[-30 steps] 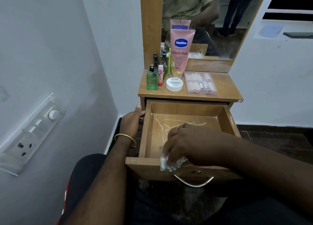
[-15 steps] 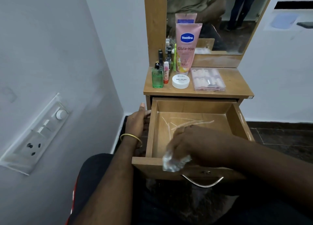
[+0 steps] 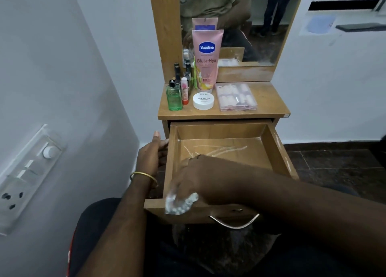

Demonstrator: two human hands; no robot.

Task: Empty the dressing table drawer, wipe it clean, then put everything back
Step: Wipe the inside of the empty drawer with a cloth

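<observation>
Right grip: right hand clenched round a crumpled white tissue, at the drawer's near-left corner.
Left grip: left hand rests on the drawer's outer left wall; fingers hidden, so I cannot tell how they lie.
Drawer: wooden box, pulled out, pale streaks beyond the right grip.
Risk: tissue could shred (thin paper on rough wood), leaving lint.
Counter: pink tube, green bottle, white jar, clear plastic case, beyond both grips.
</observation>
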